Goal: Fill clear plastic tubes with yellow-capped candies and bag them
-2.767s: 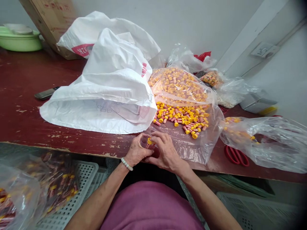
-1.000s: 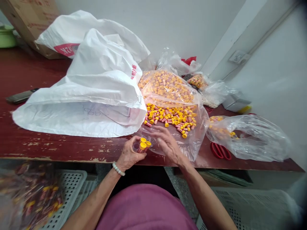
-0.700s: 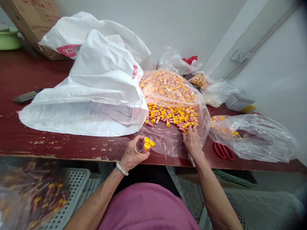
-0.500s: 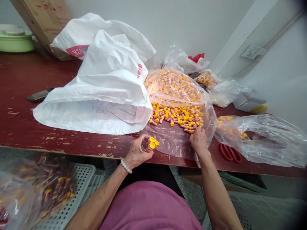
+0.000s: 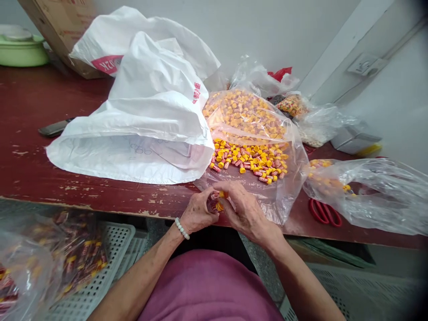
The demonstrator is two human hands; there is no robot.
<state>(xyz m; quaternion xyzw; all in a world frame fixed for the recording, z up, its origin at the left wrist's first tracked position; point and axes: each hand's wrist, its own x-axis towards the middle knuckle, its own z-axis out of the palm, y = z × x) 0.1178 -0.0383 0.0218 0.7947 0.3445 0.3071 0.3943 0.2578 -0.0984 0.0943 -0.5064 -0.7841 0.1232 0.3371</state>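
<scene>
My left hand, with a pale bead bracelet, is closed around a small bunch of yellow-capped vials just above the table's front edge. My right hand meets it there, fingertips closed at the yellow caps; its fingers partly hide what they pinch. Behind both hands lies a large clear plastic bag, its mouth toward me. From it spills a heap of small red-and-white vials with yellow caps. Many more show through the plastic.
Left on the dark red table are a large white sack and a dark phone-like object. Red-handled scissors and another clear bag lie right. Below left, bagged vials rest in a white crate.
My right hand has left the heap of vials and come left and nearer, to the bunch in my left hand. The left hand has stayed nearly in place.
</scene>
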